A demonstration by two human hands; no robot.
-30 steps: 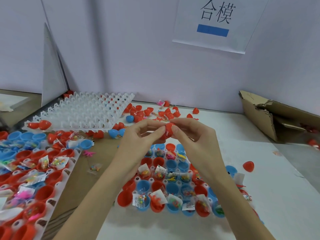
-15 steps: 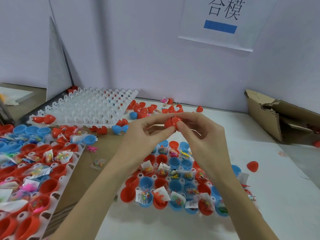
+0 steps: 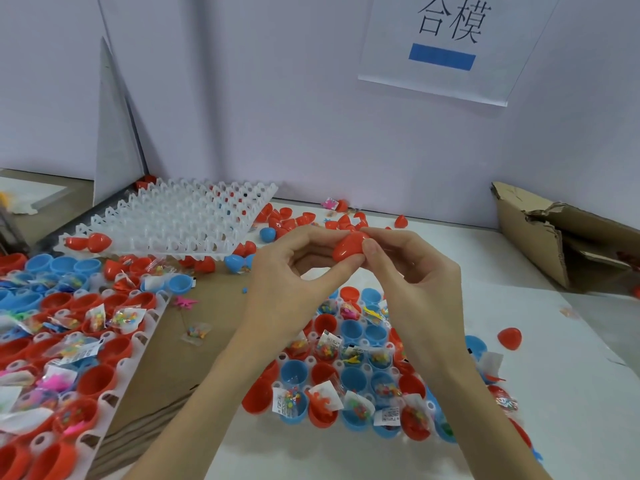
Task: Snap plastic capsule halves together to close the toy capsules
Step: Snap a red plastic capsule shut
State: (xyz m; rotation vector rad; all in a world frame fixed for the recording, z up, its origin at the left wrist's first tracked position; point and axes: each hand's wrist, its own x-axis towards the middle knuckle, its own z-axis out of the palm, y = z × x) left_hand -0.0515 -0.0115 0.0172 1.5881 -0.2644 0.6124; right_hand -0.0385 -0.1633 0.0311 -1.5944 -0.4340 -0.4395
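Nearest you, at the lower left, a white tray (image 3: 114, 372) holds red and blue capsule halves, many with small packeted toys in them. Just ahead of your forearms a second tray (image 3: 363, 342) sits on the white table (image 3: 571, 393), its cups filled with more red and blue halves (image 3: 353, 379) and toy packets. A loose red half (image 3: 509, 337) lies on the table to the right of it.

Above that tray, both of your hands meet on one red capsule (image 3: 347, 247). Your left hand (image 3: 291, 289) pinches it from below and the left, thumb and fingertips curled against it. Your right hand (image 3: 419, 282) pinches it from the right, thumb on its near side and forefinger over the top. Whether the two halves are fully seated, you cannot tell from here.

Farther back, an empty white grid tray (image 3: 173, 223) lies on the left, with scattered red halves (image 3: 287, 220) behind your hands. A torn cardboard box (image 3: 540, 233) stands at the right, and a paper sign (image 3: 446, 46) hangs on the wall.
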